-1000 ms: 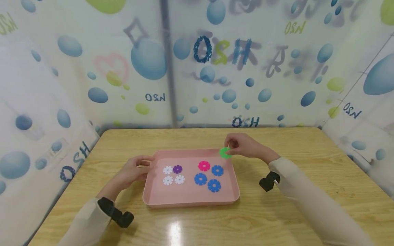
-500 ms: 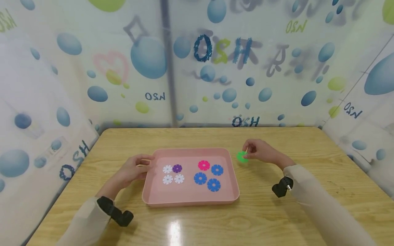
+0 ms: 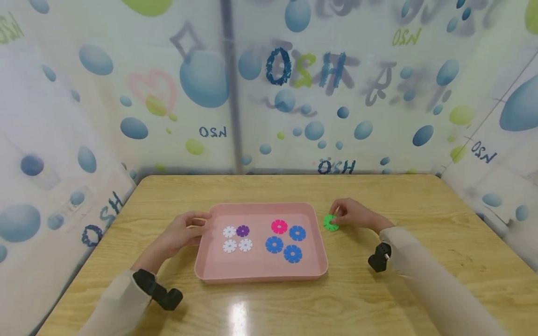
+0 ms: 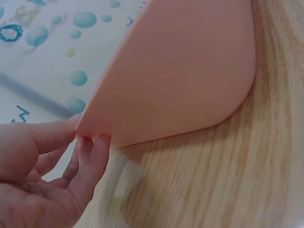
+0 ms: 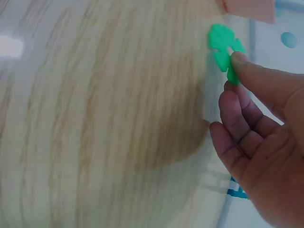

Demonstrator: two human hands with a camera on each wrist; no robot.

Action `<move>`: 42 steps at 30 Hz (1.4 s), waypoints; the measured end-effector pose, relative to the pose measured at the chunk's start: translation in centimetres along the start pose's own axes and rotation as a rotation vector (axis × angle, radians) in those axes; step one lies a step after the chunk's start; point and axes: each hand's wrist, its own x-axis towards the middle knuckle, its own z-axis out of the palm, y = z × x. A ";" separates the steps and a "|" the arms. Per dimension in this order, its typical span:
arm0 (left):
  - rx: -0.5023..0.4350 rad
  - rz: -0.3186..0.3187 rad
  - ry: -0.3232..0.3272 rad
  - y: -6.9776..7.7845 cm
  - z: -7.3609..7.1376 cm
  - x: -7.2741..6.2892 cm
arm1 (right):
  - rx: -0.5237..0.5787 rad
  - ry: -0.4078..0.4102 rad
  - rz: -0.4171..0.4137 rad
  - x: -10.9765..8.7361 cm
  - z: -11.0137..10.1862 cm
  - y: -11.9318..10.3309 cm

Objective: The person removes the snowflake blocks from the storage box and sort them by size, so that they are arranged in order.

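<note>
A green notched plastic disc (image 3: 330,223), like a snowflake building piece, is pinched between the thumb and fingers of my right hand (image 3: 355,214), just right of the pink tray (image 3: 252,270). In the right wrist view the thumb lies across the disc (image 5: 221,40) near its middle hole. At the tray's left side my left hand (image 3: 182,233) holds the rim; in the left wrist view its fingers pinch the tray's edge (image 4: 180,76). On the tray's left half lie white discs (image 3: 229,246) and a purple disc (image 3: 242,231). A pink disc (image 3: 279,227) and blue discs (image 3: 293,254) lie on its right half.
The tray stands on a light wooden table (image 3: 378,298). Behind and beside the table hangs a pale curtain (image 3: 168,149) printed with blue and green drops. A black camera mount sits on each wrist.
My right hand has carried the green disc from above the tray's back right corner out to the right, then slightly nearer to me. The left hand and tray have stayed put.
</note>
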 end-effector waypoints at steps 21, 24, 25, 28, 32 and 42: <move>0.005 -0.017 -0.009 0.2 0.0 -0.1 | -0.016 -0.009 0.051 0.4 0.3 0.1; 0.009 -0.023 -0.009 0.2 0.0 -0.1 | -0.013 -0.014 0.056 0.4 0.3 0.3; 0.008 -0.024 -0.010 0.3 0.0 0.0 | -0.014 -0.018 0.061 0.4 0.2 0.3; 0.009 -0.022 -0.010 0.3 0.0 0.1 | -0.015 -0.035 0.076 0.4 -0.1 0.2; 0.011 -0.017 -0.007 0.3 0.0 0.2 | 0.000 -0.054 0.098 0.7 -0.7 -0.8; 0.012 -0.032 -0.003 0.1 -0.1 0.1 | 0.020 -0.076 -0.034 2.5 -0.3 -6.3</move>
